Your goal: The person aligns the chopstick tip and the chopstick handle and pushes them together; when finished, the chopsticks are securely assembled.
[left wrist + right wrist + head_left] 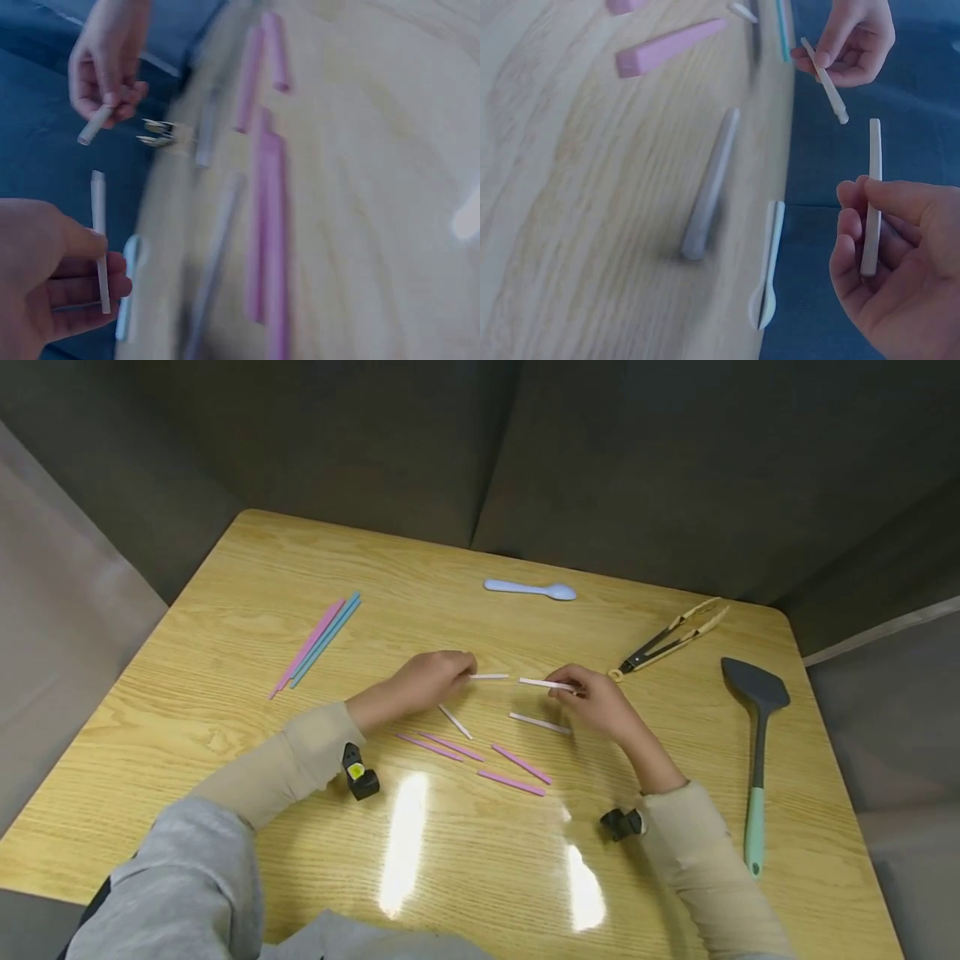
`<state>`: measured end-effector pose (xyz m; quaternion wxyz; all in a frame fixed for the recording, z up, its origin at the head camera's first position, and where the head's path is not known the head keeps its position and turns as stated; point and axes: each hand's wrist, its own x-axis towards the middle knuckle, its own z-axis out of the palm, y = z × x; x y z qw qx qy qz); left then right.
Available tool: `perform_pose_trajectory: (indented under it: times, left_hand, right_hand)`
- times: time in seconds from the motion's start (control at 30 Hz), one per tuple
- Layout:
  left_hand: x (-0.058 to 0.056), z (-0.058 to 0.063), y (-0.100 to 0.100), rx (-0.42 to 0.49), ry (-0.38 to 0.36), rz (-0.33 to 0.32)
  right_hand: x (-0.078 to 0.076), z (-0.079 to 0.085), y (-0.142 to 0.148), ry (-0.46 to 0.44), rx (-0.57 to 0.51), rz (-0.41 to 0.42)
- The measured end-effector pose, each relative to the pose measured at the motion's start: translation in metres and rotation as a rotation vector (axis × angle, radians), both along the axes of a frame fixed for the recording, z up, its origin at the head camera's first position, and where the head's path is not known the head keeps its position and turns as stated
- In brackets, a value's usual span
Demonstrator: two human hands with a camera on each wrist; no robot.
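Over the middle of the table, my left hand pinches a short white stick between thumb and fingers. Facing it, my right hand pinches another short white stick. The two held sticks point toward each other, with a small gap between their ends. Below the left hand lies a loose white stick, and a pale one lies under the right hand. Closer to me are several short pink sticks, lying slantwise on the tabletop. Whether the sticks are hollow, I cannot tell.
Long pink sticks and blue sticks lie together at the left. A light blue spoon lies near the far edge. Tongs and a dark spatula with a green handle lie on the right of the wooden table.
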<state>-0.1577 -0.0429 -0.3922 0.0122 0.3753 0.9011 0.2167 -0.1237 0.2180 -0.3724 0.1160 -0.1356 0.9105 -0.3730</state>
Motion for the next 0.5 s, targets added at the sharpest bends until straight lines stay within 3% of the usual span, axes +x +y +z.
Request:
perform_pose_trajectory:
  times: [0.17, 0.5]
  left_hand:
    - [-0.001, 0.014, -0.004, 0.086, -0.168, 0.041]
    - [0.002, 0.025, -0.006, 0.295, -0.257, 0.022]
  right_hand:
    - [0.002, 0.007, 0.000, 0.003, -0.061, -0.009]
    - [0.004, 0.011, -0.001, 0.037, -0.170, -0.041]
